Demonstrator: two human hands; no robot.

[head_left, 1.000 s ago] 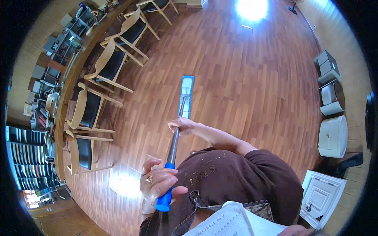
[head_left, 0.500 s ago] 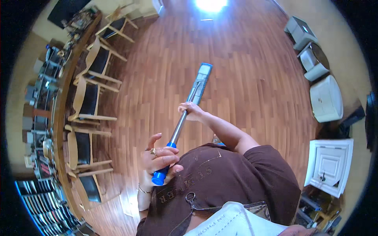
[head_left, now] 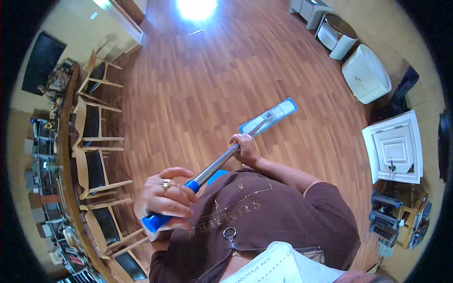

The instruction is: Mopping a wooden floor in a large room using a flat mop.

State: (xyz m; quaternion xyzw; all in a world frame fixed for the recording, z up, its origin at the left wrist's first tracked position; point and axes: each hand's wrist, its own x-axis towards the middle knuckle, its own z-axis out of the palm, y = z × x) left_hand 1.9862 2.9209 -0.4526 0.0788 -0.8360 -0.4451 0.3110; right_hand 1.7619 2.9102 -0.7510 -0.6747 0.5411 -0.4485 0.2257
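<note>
A flat mop slants across in front of my chest, its steel pole ending in a blue grip near me. My left hand is wrapped round the blue grip, with rings on a finger and the index finger partly lifted. Farther down the pole, my right hand is closed round the metal. Beyond it, the flat mop head, pale on top with a blue rim, lies on the wooden floor. The joint between pole and head is partly blurred.
Along the left, several wooden chairs with dark seats line a long table crowded with small things. On the right stand a white oval cabinet, a round-topped side table and a white panelled cabinet. Bright light reflects at the far end.
The mop head has swung to the right and turned more crosswise. My left hand has moved left with the grip; my right hand has shifted slightly right and nearer. The room view has turned.
</note>
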